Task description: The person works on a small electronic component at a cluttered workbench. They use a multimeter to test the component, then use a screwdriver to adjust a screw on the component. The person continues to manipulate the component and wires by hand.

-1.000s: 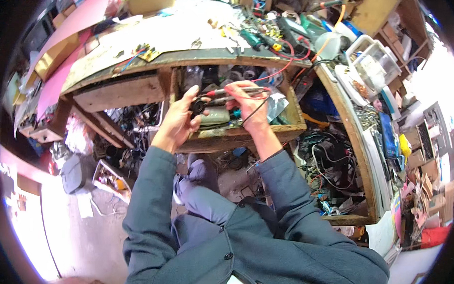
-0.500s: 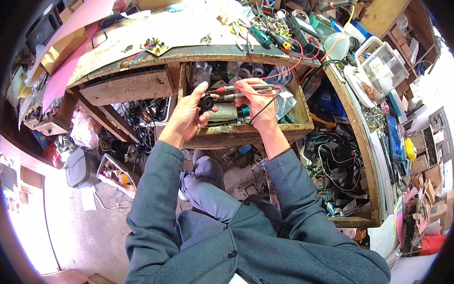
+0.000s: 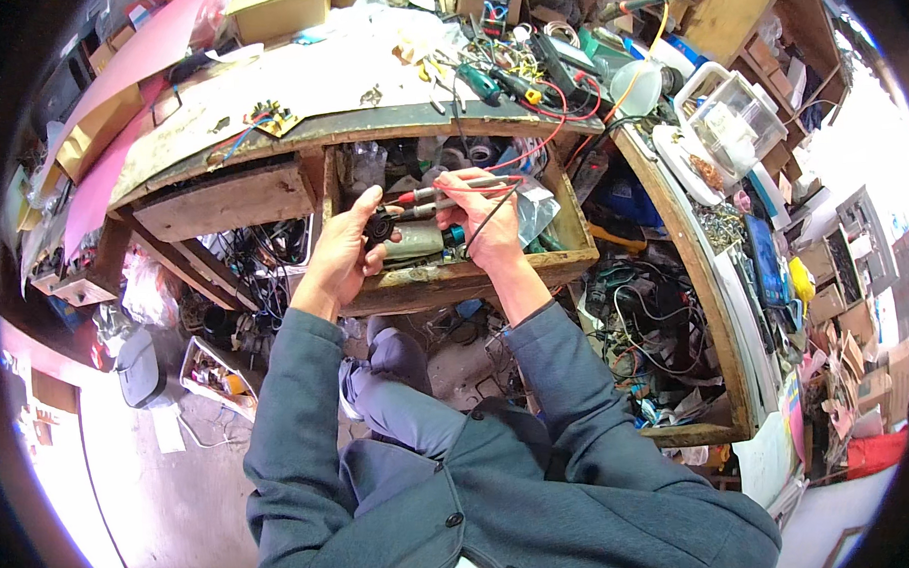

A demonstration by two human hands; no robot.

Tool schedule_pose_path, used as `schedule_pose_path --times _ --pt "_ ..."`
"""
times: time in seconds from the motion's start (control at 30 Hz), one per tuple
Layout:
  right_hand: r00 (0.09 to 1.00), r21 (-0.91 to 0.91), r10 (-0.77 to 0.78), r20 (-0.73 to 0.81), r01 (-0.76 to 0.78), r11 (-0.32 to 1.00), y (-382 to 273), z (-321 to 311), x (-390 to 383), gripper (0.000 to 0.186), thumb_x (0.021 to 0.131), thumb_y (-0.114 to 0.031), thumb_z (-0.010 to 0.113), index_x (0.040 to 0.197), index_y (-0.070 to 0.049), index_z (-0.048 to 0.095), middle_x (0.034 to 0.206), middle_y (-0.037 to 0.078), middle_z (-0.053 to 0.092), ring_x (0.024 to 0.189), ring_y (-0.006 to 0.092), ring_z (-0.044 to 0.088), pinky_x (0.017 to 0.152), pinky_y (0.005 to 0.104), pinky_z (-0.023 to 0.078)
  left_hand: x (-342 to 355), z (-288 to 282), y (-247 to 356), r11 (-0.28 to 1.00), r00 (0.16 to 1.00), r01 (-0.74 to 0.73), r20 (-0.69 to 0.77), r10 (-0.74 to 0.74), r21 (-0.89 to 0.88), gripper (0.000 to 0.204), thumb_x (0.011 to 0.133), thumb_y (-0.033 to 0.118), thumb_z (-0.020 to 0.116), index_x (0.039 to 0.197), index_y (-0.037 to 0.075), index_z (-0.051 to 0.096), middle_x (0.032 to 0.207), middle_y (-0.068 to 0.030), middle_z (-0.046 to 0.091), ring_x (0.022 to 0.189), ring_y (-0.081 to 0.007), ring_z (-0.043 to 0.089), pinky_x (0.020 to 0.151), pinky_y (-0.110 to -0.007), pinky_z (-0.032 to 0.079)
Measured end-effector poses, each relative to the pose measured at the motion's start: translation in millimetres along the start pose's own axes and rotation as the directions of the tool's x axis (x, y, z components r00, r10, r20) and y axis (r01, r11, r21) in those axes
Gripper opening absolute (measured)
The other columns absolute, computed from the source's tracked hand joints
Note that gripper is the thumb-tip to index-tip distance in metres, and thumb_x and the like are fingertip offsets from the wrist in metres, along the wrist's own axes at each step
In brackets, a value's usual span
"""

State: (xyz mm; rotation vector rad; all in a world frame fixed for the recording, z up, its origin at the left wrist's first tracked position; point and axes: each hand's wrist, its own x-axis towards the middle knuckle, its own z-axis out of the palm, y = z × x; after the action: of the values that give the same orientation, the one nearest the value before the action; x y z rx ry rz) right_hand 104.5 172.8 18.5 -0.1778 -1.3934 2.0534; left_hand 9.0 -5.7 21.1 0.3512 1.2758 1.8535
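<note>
My left hand (image 3: 338, 250) grips a small round black part (image 3: 379, 227) between thumb and fingers, above an open wooden drawer (image 3: 474, 280). My right hand (image 3: 491, 228) is closed around a pair of test probes, one red (image 3: 416, 196) and one dark (image 3: 417, 213). Both probes point left, with their tips at the black part; whether they touch it is too small to tell. A red lead (image 3: 530, 157) runs from the probes up toward the bench, and a black lead (image 3: 494, 219) hangs past my right hand. Bags and assorted parts fill the drawer.
On the bench top (image 3: 338, 110) lie a small board with coloured wires (image 3: 268, 117), a green-handled tool (image 3: 479, 84) and tangled cables. Clear plastic containers (image 3: 734, 124) stand at the right. Cables crowd the lower right compartment (image 3: 656, 312). A grey bag-like case (image 3: 142, 370) sits on the floor.
The whole view has shifted, so the bench and my hands appear further left. My hands keep their hold on the black part and the probes, with little change between them.
</note>
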Motion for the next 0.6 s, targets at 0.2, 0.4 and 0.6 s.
schedule_pose_path --times 0.2,0.4,0.6 --pt "0.999 -0.001 0.016 0.029 -0.016 1.0 -1.6 -2.4 -0.2 0.016 0.09 -0.016 0.074 0.091 0.0 0.069 0.073 0.006 0.067 0.054 0.0135 0.063 0.049 0.0253 0.052 0.5 0.0 -1.3 1.0 1.0 -0.011 0.007 0.011 -0.007 0.053 0.095 0.053 0.06 0.109 0.002 0.065 0.076 -0.0051 0.064 0.047 -0.0056 0.041 0.04 -0.021 0.028" --pt "1.0 -0.015 0.011 0.024 -0.011 1.0 0.2 -4.0 0.4 0.016 0.09 -0.016 0.073 0.09 -0.001 0.069 0.071 0.006 0.066 0.054 0.013 0.062 0.048 0.0255 0.051 0.1 1.2 -0.4 1.0 1.0 -0.014 -0.007 0.014 0.012 0.052 0.095 0.052 0.06 0.109 0.002 0.065 0.076 -0.0046 0.064 0.046 -0.0054 0.041 0.04 -0.021 0.028" --pt "1.0 -0.057 -0.012 0.013 0.013 0.998 -5.2 3.8 -3.3 0.015 0.089 -0.014 0.075 0.09 0.0 0.07 0.072 0.006 0.067 0.055 0.0125 0.063 0.05 0.0253 0.052 -1.5 2.2 1.8 1.0 1.0 0.003 -0.018 -0.004 -0.017 0.053 0.095 0.053 0.06 0.106 0.002 0.066 0.075 -0.0054 0.064 0.046 -0.0067 0.043 0.039 -0.021 0.029"
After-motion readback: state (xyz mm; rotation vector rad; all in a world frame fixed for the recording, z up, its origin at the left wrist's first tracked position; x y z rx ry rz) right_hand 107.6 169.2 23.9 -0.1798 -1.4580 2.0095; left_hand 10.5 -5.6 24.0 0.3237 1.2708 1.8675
